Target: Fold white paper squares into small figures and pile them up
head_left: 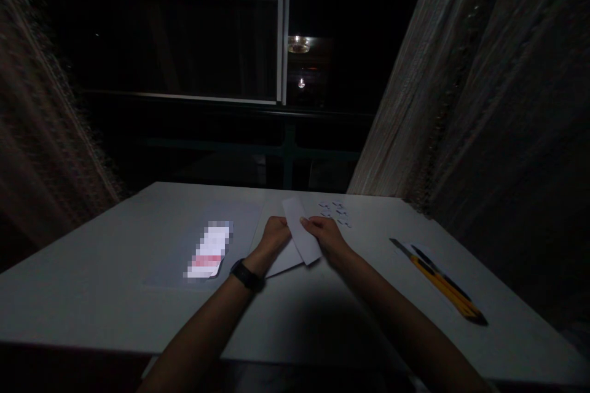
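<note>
Between my hands is a folded strip of white paper (302,236), held tilted over the middle of the table. My right hand (328,234) pinches its right edge, thumb on top. At its left edge, my left hand (276,233) is closed on the paper, with most of its fingertips hidden behind it. A dark watch (247,275) is on my left wrist. Below the strip lies another white sheet (283,260), partly covered by my left hand and the strip. Several small cut-out pieces with dark marks (340,213) lie just beyond my right hand.
On the left of the white table (115,313), a phone with a lit, blurred screen (209,250) lies on a pale sheet. A yellow utility knife (442,285) and a dark pen (440,271) lie at the right. Curtains (401,73) hang beside the dark window (161,43).
</note>
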Demonstrator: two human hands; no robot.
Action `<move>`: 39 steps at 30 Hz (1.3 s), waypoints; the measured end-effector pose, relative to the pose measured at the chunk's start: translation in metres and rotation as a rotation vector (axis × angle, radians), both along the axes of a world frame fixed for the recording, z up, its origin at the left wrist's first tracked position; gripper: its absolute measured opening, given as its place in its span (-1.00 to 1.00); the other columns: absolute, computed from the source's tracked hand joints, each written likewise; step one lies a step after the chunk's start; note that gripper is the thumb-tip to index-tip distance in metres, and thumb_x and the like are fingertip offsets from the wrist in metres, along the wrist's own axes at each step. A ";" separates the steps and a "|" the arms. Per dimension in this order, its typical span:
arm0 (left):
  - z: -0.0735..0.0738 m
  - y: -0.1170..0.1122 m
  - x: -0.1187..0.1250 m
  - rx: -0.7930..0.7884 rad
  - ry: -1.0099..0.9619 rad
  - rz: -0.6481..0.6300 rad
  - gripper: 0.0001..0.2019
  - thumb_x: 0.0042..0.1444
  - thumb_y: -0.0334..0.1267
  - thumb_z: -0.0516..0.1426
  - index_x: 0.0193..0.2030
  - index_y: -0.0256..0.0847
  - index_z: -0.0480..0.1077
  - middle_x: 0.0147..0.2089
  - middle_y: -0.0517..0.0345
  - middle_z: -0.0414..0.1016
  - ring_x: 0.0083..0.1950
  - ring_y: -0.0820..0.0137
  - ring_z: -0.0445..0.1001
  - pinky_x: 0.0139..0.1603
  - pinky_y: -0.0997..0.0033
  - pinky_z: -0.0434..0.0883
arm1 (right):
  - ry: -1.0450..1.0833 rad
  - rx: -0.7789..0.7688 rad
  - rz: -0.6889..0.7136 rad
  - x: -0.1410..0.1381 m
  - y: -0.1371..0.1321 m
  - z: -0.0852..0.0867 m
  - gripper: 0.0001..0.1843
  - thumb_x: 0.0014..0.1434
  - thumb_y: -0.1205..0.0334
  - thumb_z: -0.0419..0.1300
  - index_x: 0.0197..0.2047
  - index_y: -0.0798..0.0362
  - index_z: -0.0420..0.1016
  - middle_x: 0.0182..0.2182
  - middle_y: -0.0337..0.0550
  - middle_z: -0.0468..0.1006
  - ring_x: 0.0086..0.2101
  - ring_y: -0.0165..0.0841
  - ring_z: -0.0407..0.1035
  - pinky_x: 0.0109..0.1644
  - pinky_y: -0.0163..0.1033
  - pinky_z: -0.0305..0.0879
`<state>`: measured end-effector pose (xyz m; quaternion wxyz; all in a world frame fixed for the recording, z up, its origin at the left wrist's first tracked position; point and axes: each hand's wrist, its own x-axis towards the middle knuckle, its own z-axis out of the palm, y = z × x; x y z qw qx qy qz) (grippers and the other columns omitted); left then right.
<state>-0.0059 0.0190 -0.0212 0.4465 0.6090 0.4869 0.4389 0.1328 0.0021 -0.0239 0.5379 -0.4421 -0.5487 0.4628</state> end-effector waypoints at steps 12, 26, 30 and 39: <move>0.009 -0.002 0.004 0.283 0.064 0.161 -0.61 -0.21 0.05 0.18 -0.41 -0.30 0.45 -0.47 0.11 0.46 -0.40 0.37 0.39 -0.41 0.48 0.25 | 0.096 0.107 -0.200 0.004 0.009 -0.007 -0.67 -0.13 -0.01 0.24 -0.56 0.12 0.44 -0.64 -0.27 0.41 -0.59 -0.45 0.22 -0.50 -0.34 0.13; 0.010 -0.016 -0.002 0.713 0.193 0.071 -0.84 0.02 -0.27 0.11 -0.29 -0.14 0.50 -0.29 0.09 0.55 -0.26 0.33 0.48 -0.18 0.38 0.35 | -0.187 0.480 -0.037 0.029 -0.009 0.049 -0.97 -0.16 0.27 0.31 -0.52 0.00 0.56 -0.45 -0.17 0.53 -0.34 -0.29 0.39 -0.17 -0.18 0.28; 0.007 -0.013 -0.001 0.879 0.136 0.081 -0.87 0.00 -0.33 0.12 -0.31 -0.17 0.49 -0.35 0.14 0.55 -0.34 0.39 0.50 -0.27 0.44 0.40 | -0.195 0.583 -0.008 0.029 -0.010 0.051 -0.94 -0.17 0.24 0.32 -0.51 -0.01 0.57 -0.46 -0.16 0.54 -0.34 -0.29 0.40 -0.18 -0.17 0.31; 0.009 -0.015 -0.001 0.965 0.096 0.055 -0.85 0.01 -0.38 0.12 -0.28 -0.15 0.48 -0.32 0.17 0.56 -0.31 0.42 0.52 -0.25 0.46 0.44 | -0.261 0.756 -0.009 0.031 -0.027 0.069 -0.92 -0.08 0.32 0.29 -0.45 -0.04 0.58 -0.46 -0.16 0.57 -0.33 -0.30 0.42 -0.19 -0.16 0.34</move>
